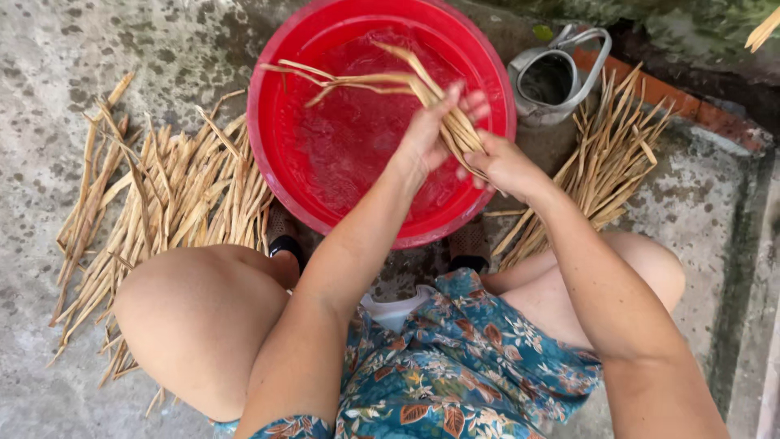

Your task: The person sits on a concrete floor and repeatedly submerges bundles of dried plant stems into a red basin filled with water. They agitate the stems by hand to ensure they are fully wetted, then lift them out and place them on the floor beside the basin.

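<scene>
Floral-patterned clothing (pixel 455 366) lies nearest, beyond it the red water basin (pixel 276 106), over which a bundle of dried stalks (pixel 431 93) is clasped by left hand (pixel 431 130) and right hand (pixel 504 167); grip should be kept firm, stalks aligned.

Soft, even daylight, no hard shadows, faint glare on water in the red basin (pixel 280 97), sharp centre focus, slight motion blur at fingertips, mild wide-angle stretching at edges

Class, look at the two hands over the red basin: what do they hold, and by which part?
Both hands grip one small bundle of dried plant strips at its near end: the left hand higher up, the right hand just below. The far ends splay over the red basin.
</scene>
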